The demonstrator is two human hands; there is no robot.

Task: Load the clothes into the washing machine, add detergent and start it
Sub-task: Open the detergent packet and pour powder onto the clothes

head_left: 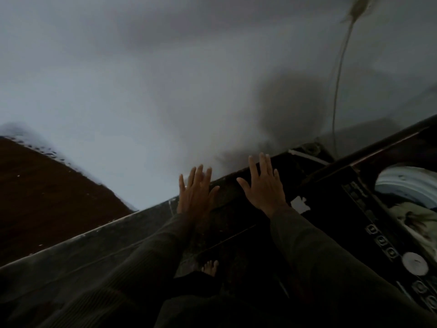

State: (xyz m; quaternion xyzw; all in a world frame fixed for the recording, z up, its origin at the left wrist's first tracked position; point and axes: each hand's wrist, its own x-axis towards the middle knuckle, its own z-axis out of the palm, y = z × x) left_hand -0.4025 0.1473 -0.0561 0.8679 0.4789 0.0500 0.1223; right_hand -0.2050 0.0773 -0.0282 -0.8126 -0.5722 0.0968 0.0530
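The left hand [197,192] and right hand [263,185], fingers straight and spread, hold nothing above a dark flat panel [236,223], contact unclear, beside the black top-loading washing machine [378,235] holding pale crumpled clothes [413,217].

Hands counted: two, the left hand [195,192] and the right hand [264,185], five fingers showing on each, with two dark sleeves [142,256] and one bare foot [210,267] below. One washing machine [361,204] is recorded, with one open drum [406,183], one round dial [415,262], three small square buttons [381,241] in a row above that dial and at least two more below it. One cord [338,79] hangs on the wall; the laundry [411,216] in the drum is too blurred to count.
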